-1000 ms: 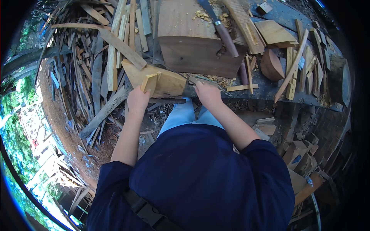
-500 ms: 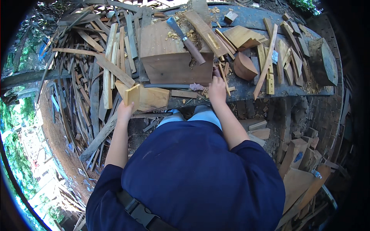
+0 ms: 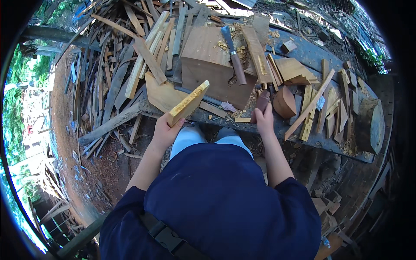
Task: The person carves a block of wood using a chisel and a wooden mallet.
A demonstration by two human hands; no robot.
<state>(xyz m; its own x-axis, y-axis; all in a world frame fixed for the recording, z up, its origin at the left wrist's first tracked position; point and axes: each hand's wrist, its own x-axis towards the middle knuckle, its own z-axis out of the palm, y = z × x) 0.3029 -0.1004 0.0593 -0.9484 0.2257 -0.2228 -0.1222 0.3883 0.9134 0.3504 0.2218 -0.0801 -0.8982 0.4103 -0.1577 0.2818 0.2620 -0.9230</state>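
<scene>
In my left hand [image 3: 164, 133] is a flat yellow wooden board [image 3: 189, 102], gripped at its near end and tilted up with its rough edge towards me. My right hand [image 3: 264, 118] is closed round a dark reddish-brown wooden piece [image 3: 262, 100] at the bench's front edge; its lower part is hidden by my fingers. Behind the board lies another pale yellow wooden piece [image 3: 161, 94]. A large brown wooden block [image 3: 208, 74] stands between and beyond my hands. On its top rests a chisel [image 3: 234, 56] with a blue-grey blade and brown handle.
A notched plank [image 3: 256, 52] leans by the block. Stacked scrap sticks [image 3: 119, 71] crowd the left. Several offcuts, a rounded brown block [image 3: 284, 102] and a log section [image 3: 369, 123] occupy the dark bench [image 3: 299, 128] at right. Wood chips are scattered about.
My left hand has raised the yellow board and brought it right, nearer my middle. The right hand has lifted the dark brown piece from beside the block. The view has shifted.
</scene>
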